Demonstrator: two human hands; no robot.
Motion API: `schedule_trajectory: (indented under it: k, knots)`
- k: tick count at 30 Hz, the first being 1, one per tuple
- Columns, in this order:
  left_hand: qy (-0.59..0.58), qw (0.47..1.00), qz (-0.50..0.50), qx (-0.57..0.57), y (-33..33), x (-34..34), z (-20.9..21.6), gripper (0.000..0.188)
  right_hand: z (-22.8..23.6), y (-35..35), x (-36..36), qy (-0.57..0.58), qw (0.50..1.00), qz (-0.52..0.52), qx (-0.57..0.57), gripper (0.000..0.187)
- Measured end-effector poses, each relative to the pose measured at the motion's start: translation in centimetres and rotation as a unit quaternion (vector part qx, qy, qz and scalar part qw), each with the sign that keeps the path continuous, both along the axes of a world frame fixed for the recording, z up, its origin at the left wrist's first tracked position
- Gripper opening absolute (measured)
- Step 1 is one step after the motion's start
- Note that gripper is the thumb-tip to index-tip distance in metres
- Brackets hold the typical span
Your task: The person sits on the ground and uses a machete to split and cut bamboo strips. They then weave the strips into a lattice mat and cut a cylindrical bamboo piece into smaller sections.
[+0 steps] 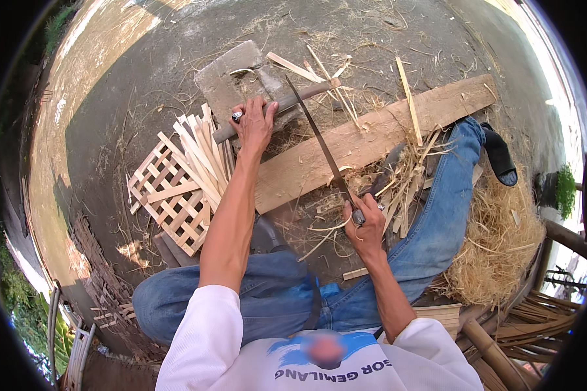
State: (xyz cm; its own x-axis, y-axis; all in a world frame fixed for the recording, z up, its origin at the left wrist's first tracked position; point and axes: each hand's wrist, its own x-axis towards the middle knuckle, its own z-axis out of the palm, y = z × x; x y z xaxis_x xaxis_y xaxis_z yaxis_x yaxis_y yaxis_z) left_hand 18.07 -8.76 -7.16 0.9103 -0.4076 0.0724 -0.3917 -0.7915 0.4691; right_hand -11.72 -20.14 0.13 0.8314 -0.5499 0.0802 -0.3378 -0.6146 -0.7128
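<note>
My right hand is closed around the handle of a long, dark-bladed knife. Its narrow blade points away from me and slants left, and the tip crosses or lies close to a round wooden stick. Over the near part of that stick my left hand is curled, with a ring on one finger. Below the stick a wide wooden plank runs from near my left forearm to the far right. The knife blade passes above this plank.
A woven lattice of bamboo strips lies at left beside loose pale strips. A stone block stands beyond my left hand. Split strips lie by my right leg, and a heap of thin shavings spreads at right.
</note>
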Motion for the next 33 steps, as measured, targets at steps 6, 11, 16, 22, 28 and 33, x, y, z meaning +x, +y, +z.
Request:
schedule_trajectory:
  k: [6,11,16,22,28,33]
  knots:
    - [0.016,1.000,-0.019,-0.019,-1.9,-0.1,0.8,0.037,-1.5,-3.8,12.3,-0.058,0.997,0.013,-0.041,0.038]
    - [0.008,1.000,0.008,-0.009,0.4,0.4,0.1,0.037,-0.3,-0.7,5.0,-0.005,1.000,0.007,-0.012,0.038]
    - [0.034,0.999,0.013,-0.030,-0.3,0.1,0.6,0.038,-0.5,0.0,1.4,-0.026,1.000,-0.015,0.006,0.038]
    - [0.040,0.999,0.004,-0.023,-1.7,-0.2,0.8,0.039,-1.2,-3.1,11.1,-0.079,0.996,0.003,-0.033,0.021]
    - [0.050,0.998,0.006,-0.027,-0.1,-0.3,0.1,0.039,-0.1,0.6,-1.2,-0.003,1.000,-0.007,-0.013,0.036]
    - [0.054,0.998,-0.012,-0.041,-1.4,0.1,1.0,0.039,-1.8,-2.6,8.6,-0.065,0.996,0.002,-0.058,0.026]
